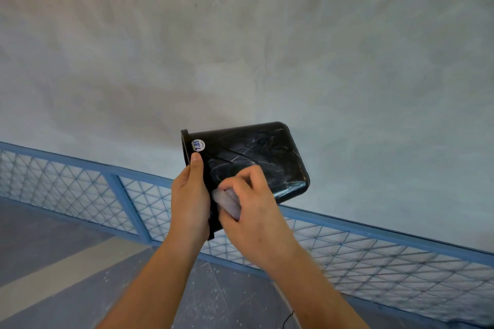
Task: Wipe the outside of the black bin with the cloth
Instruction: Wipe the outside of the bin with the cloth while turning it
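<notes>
Before blue mesh railing (387, 256) | left hand (189, 203) grips black bin (254, 155) rim | right hand (256, 214) clutches cloth (227, 201) against bin side

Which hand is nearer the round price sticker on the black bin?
Left. The left hand grips the bin at its rim, thumb tip just below the sticker; the right hand presses the cloth on its side, lower and further right.
</notes>
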{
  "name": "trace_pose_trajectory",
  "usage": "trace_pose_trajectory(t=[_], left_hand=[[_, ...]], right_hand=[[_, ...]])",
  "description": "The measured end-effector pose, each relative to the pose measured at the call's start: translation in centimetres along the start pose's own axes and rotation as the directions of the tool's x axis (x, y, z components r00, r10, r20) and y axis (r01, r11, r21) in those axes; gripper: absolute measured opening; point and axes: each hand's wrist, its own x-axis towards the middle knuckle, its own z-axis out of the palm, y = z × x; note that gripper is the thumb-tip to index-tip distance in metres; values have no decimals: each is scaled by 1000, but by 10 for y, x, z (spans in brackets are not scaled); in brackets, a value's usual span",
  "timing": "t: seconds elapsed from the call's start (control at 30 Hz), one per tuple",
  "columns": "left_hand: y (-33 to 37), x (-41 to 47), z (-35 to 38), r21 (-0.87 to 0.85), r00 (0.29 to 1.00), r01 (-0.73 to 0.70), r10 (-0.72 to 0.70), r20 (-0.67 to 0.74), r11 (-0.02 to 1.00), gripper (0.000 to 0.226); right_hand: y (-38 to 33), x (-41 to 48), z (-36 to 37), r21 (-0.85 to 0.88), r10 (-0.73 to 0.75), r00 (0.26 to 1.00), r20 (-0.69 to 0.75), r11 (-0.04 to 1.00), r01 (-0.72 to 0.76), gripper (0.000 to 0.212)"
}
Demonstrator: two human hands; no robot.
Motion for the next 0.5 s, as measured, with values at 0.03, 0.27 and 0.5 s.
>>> trace_pose_trajectory(t=[0.03,0.27,0.5], left_hand=[[1,2,-1,-7,1000,-2,2,-2,1000,45],[-1,8,-7,5,999,-39,39,-17,999,45],[0,11,-10,-35,997,-65,64,-30,997,40]], right_hand=[[0,-5,5,-43,-17,998,55,999,19,31],[-1,0,29,-40,-35,998,-43,999,34,31],[14,-12,30,-64,-9,994,-113,998,1,25]])
